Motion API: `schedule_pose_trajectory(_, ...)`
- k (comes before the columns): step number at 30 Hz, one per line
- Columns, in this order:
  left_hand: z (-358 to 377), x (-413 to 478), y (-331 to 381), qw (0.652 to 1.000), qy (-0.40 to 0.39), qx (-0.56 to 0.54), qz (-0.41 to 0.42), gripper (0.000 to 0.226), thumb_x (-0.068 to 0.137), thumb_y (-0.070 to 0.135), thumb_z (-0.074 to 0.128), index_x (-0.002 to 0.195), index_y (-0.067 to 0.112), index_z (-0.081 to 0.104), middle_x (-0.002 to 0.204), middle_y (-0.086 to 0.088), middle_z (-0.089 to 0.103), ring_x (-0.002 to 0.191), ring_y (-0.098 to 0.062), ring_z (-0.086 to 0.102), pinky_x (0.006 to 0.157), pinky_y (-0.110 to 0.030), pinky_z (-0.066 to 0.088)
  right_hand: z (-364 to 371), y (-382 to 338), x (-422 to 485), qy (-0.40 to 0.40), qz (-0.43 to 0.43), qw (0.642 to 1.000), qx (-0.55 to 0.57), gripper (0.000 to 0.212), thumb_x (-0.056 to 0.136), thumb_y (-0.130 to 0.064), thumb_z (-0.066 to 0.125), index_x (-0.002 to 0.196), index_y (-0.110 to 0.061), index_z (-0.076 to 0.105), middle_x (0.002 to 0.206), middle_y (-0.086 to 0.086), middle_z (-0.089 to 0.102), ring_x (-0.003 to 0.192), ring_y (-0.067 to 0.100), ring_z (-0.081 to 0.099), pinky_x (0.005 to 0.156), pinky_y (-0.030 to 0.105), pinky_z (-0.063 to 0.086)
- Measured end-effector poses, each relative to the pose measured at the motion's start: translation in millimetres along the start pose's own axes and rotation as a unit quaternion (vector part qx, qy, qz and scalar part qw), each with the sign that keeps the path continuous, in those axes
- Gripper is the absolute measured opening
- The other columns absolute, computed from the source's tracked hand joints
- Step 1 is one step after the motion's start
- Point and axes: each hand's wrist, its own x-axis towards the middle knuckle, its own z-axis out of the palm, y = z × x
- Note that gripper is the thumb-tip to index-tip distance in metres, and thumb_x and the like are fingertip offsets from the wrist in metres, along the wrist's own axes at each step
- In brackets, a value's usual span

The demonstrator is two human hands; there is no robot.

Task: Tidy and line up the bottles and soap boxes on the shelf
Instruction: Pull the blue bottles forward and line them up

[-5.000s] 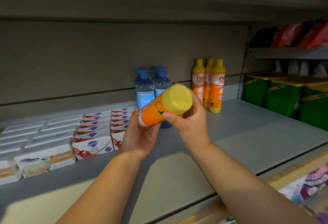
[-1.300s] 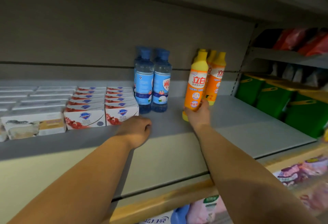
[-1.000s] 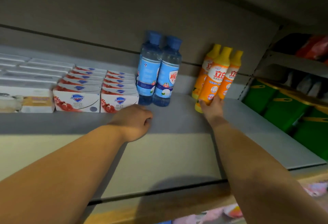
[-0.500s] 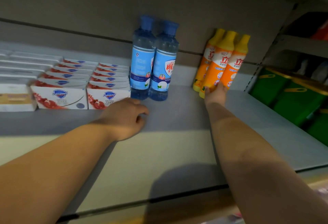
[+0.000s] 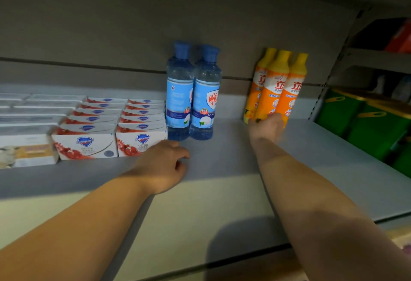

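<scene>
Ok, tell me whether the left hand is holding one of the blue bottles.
No, the left hand rests on the shelf in front of the blue bottles, touching neither.

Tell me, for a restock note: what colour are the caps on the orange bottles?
Yellow caps, clearest in the head view.

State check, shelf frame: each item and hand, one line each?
orange bottles: three upright, caps on, bunched at the back wall
blue bottles: upright, capped, touching
soap boxes: closed, in rows
right hand: at the orange bottles' bases, grip hidden
left hand: resting on the shelf, holding nothing
</scene>
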Motion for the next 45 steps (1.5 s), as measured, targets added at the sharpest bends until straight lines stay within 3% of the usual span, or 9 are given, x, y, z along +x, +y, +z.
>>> schedule_pose_trajectory(7,-1.2,0.2,1.7,1.000,0.000,-0.010,0.005,0.031,0.087,0.021,0.052,0.115,0.026,0.065,0.108,0.000,0.058,0.107,-0.017,0.050,0.084,-0.022,0.036,53.0,-47.3,-74.2,-0.372,-0.043,0.906,0.198,0.075,0.067,0.005,0.071,0.126,-0.017,0.031,0.106,-0.002,0.054,0.093,0.010,0.056,0.072,0.020,0.047)
schedule_pose_trajectory(19,-3.4,6.3,-7.2,0.996,-0.084,-0.026,0.023,0.036,0.092,0.021,0.047,0.127,0.028,0.058,0.114,0.000,0.053,0.113,-0.015,0.044,0.092,-0.025,0.036,18.4,-40.7,-116.2,-0.297,-0.058,0.940,0.156,0.056,0.072,-0.011,0.078,0.115,-0.017,0.042,0.121,0.007,0.059,0.103,0.015,0.057,0.087,0.025,0.047)
schedule_pose_trajectory(24,-8.2,8.1,-2.3,0.984,-0.032,-0.165,-0.050,0.045,0.090,0.011,0.049,0.134,0.021,0.044,0.094,0.005,0.061,0.084,-0.007,0.055,0.069,-0.021,0.039,-5.4,-37.1,-137.3,-0.248,-0.083,0.954,0.145,0.054,0.066,-0.012,0.082,0.106,-0.020,0.046,0.111,0.004,0.061,0.097,0.016,0.059,0.082,0.025,0.047)
schedule_pose_trajectory(26,-16.1,7.8,0.9,0.951,0.034,-0.285,-0.115,0.048,0.090,0.014,0.055,0.135,0.023,0.039,0.093,0.007,0.061,0.084,-0.004,0.058,0.069,-0.020,0.040,-11.2,-39.4,-139.0,-0.213,-0.108,0.960,0.144,0.054,0.064,-0.008,0.082,0.108,-0.014,0.052,0.111,0.006,0.062,0.100,0.019,0.061,0.085,0.026,0.048)
schedule_pose_trajectory(30,-43.8,3.7,9.4,0.806,0.132,-0.564,-0.122,0.054,0.077,0.026,0.076,0.117,0.040,0.042,0.099,0.017,0.069,0.093,0.002,0.064,0.070,-0.022,0.052,-17.6,-41.9,-142.8,-0.193,-0.221,0.953,0.068,0.060,0.064,-0.009,0.080,0.118,-0.008,0.052,0.116,0.012,0.055,0.109,0.027,0.053,0.094,0.033,0.045)
schedule_pose_trajectory(34,-62.3,1.7,9.5,0.674,0.188,-0.702,-0.131,0.044,0.080,0.014,0.071,0.118,0.024,0.051,0.114,-0.006,0.068,0.102,-0.020,0.068,0.081,-0.038,0.056,-18.0,-45.8,-149.7,-0.187,-0.341,0.921,0.026,0.063,0.066,-0.017,0.079,0.123,-0.012,0.054,0.119,0.010,0.056,0.112,0.026,0.046,0.098,0.035,0.041)
schedule_pose_trajectory(37,-73.9,0.2,5.4,0.595,0.216,-0.761,-0.146,0.047,0.082,0.016,0.069,0.125,0.016,0.051,0.113,-0.014,0.068,0.101,-0.026,0.068,0.083,-0.047,0.056,-20.9,-49.0,-148.0,-0.140,-0.299,0.939,0.101,0.075,0.061,-0.026,0.086,0.126,-0.016,0.051,0.115,-0.008,0.050,0.108,0.009,0.043,0.096,0.023,0.037)
schedule_pose_trajectory(40,-82.7,-0.5,6.2,0.563,0.212,-0.781,-0.164,0.061,0.082,0.027,0.068,0.136,0.010,0.044,0.121,-0.017,0.064,0.106,-0.029,0.065,0.090,-0.052,0.052,-29.2,-50.4,-147.7,-0.200,-0.158,0.930,0.263,0.080,0.058,-0.026,0.088,0.123,-0.040,0.043,0.113,-0.028,0.050,0.111,0.003,0.051,0.086,0.007,0.042)
schedule_pose_trajectory(45,-91.2,-2.6,15.4,0.594,0.208,-0.761,-0.157,0.061,0.081,0.036,0.067,0.133,0.013,0.045,0.117,-0.012,0.067,0.105,-0.024,0.066,0.090,-0.047,0.053,-36.2,-51.0,-148.8,-0.225,-0.172,0.881,0.378,0.075,0.065,-0.012,0.083,0.114,-0.052,0.043,0.108,-0.036,0.057,0.110,-0.002,0.057,0.074,0.013,0.051)
